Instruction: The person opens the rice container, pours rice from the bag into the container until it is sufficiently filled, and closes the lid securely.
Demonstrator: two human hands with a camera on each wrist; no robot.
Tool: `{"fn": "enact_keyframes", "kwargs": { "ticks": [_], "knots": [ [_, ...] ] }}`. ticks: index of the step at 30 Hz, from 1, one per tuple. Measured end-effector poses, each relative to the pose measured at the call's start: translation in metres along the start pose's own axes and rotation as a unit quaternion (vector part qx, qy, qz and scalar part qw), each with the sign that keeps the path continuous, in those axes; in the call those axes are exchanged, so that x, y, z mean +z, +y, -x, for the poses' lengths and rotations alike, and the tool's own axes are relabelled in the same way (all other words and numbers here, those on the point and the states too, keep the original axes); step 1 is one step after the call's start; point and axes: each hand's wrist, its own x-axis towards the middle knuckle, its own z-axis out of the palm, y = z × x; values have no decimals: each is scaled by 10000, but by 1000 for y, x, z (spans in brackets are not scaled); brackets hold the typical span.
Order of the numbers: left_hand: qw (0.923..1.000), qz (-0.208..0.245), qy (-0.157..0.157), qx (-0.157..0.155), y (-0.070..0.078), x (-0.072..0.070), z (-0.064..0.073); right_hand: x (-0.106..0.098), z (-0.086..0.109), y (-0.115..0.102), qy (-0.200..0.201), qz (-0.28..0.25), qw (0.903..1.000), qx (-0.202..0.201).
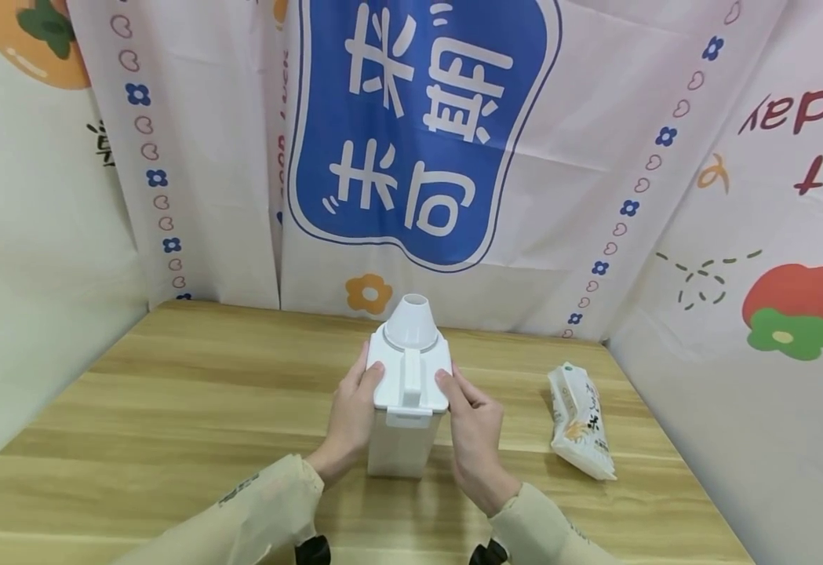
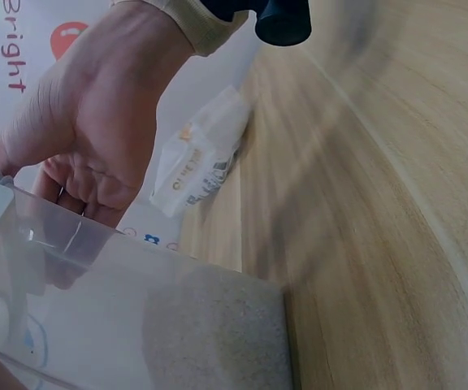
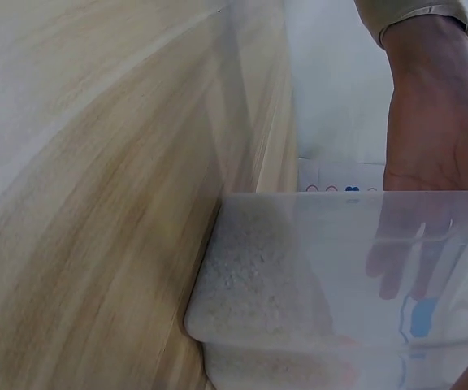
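A clear plastic storage container stands upright on the wooden table, its white lid in place. On top, a white cone-shaped piece with an open narrow end points upward. Pale, rice-like grains fill the bottom part, seen through the wall in both wrist views. My left hand grips the left side, thumb at the lid's edge. My right hand holds the right side the same way; its fingers lie against the wall in the left wrist view.
A white printed plastic bag lies on the table to the right of my right hand. Printed cloth hangs behind the table's far edge, and white patterned walls close off both sides.
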Motion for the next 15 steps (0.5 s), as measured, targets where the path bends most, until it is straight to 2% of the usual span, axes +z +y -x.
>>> {"fn": "enact_keyframes", "kwargs": {
  "ticks": [15],
  "knots": [
    [10000,38,44,21,-1,0,0,3,2,0,114,-66,9999,-65]
  ]
}}
